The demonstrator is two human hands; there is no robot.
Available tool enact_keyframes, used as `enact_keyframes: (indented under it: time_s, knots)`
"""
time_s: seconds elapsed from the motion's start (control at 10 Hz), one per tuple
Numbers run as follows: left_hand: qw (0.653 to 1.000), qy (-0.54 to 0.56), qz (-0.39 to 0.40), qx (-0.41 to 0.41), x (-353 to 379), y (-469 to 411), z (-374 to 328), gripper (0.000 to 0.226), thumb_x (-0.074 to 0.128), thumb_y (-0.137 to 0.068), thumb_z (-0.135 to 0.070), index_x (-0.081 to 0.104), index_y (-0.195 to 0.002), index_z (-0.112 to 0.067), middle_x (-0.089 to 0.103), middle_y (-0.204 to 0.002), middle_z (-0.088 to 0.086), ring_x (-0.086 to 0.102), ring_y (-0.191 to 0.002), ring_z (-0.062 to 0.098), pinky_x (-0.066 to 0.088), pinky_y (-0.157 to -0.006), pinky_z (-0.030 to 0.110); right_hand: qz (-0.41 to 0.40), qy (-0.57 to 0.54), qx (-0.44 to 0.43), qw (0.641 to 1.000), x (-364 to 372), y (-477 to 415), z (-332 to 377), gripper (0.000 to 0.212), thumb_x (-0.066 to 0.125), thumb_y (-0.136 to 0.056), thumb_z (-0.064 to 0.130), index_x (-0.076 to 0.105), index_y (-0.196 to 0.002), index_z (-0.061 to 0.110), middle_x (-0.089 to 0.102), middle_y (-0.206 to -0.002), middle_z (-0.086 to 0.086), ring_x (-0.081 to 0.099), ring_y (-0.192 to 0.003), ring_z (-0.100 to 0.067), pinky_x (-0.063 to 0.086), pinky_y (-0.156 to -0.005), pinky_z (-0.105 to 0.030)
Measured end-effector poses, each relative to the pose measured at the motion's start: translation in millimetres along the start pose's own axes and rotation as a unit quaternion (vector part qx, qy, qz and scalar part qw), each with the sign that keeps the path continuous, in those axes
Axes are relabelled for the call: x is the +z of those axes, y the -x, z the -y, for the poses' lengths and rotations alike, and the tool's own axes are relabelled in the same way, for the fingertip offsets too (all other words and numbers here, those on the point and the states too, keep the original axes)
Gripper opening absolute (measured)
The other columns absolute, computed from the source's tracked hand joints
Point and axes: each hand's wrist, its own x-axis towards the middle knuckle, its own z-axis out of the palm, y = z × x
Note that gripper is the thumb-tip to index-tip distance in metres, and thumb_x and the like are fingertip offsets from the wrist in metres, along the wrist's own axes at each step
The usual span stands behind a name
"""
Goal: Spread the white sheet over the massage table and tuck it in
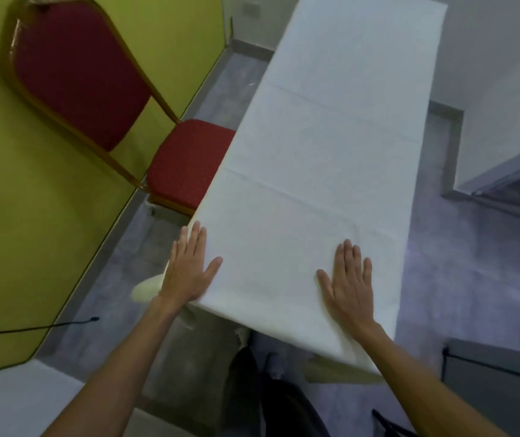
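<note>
The white sheet [322, 159] lies flat along the whole top of the massage table, with faint fold creases across it. A cream strip of the massage table [340, 373] shows under the near end. My left hand [189, 266] rests flat, fingers apart, on the sheet's near left edge, partly over the side. My right hand [351, 279] presses flat on the sheet near the right of the near end. Neither hand grips the cloth.
A red padded chair with a gold frame [101, 99] stands against the green wall [15, 216], its seat touching the table's left side. A black cable [31, 328] runs along the left floor. Dark legs and shoes [271, 395] are below the near end. Grey floor surrounds the table.
</note>
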Motion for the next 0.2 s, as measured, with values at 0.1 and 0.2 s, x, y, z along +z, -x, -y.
enact_keyframes:
  time_s: [0.1, 0.2]
  knots:
    - [0.999, -0.027, 0.022, 0.001, -10, 4, -10, 0.093, 0.017, -0.091, -0.069, 0.005, -0.160, -0.008, -0.006, -0.168, 0.009, -0.007, -0.154, 0.033, -0.001, -0.123, 0.048, 0.028, -0.009, 0.043, 0.999, -13, 16, -19, 0.081, 0.014, -0.101, 0.061, 0.004, -0.159, 0.005, 0.005, -0.168, -0.013, 0.000, -0.155, -0.027, 0.006, -0.124, -0.053]
    - [0.997, -0.036, 0.065, 0.037, -22, -4, -12, 0.100, 0.021, -0.086, -0.075, 0.017, -0.159, -0.007, 0.006, -0.167, 0.015, 0.000, -0.154, 0.036, 0.002, -0.123, 0.049, 0.020, -0.062, 0.085, 0.994, -27, 8, -10, 0.089, 0.011, -0.095, 0.065, 0.009, -0.158, 0.002, 0.009, -0.167, -0.016, 0.003, -0.155, -0.031, 0.003, -0.125, -0.051]
